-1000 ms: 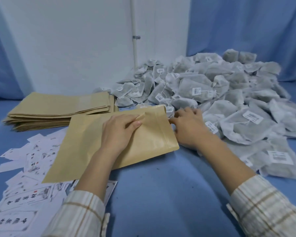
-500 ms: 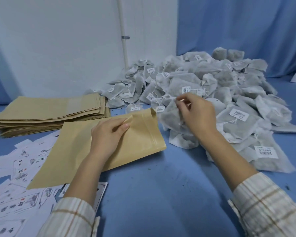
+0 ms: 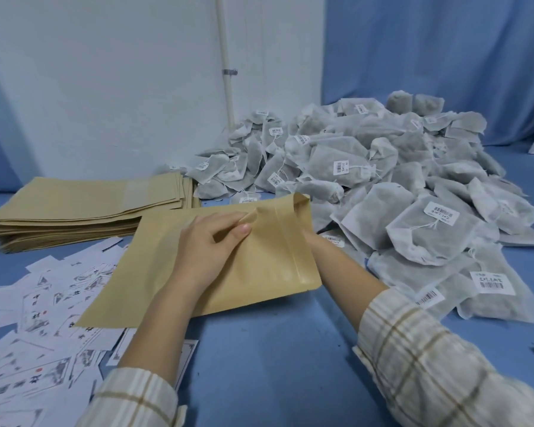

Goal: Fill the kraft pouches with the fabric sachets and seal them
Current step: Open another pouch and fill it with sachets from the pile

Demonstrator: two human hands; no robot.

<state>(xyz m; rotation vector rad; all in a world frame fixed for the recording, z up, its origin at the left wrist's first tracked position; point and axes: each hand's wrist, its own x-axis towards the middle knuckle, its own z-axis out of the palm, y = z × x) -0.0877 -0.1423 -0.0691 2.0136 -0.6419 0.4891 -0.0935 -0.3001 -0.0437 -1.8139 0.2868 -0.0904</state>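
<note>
An open kraft pouch point(image 3: 269, 272) lies on the blue table, mouth toward the right. My left hand point(image 3: 210, 245) rests on it and pinches its upper layer near the mouth, lifting that edge. My right hand point(image 3: 316, 243) is pushed into the pouch mouth; only the wrist shows, and its fingers and anything they hold are hidden inside. A large heap of grey-white fabric sachets point(image 3: 413, 195) with barcode tags lies to the right, just past the pouch mouth.
A flat stack of kraft pouches point(image 3: 74, 208) sits at the left against the white wall. Loose printed paper cards point(image 3: 43, 303) are scattered at the front left, partly under the pouch. Bare blue tabletop point(image 3: 275, 349) lies in front.
My right hand picked a sachet from the heap, lifted it, then moved left into the pouch mouth. My left hand kept its pinch on the pouch and raised the edge.
</note>
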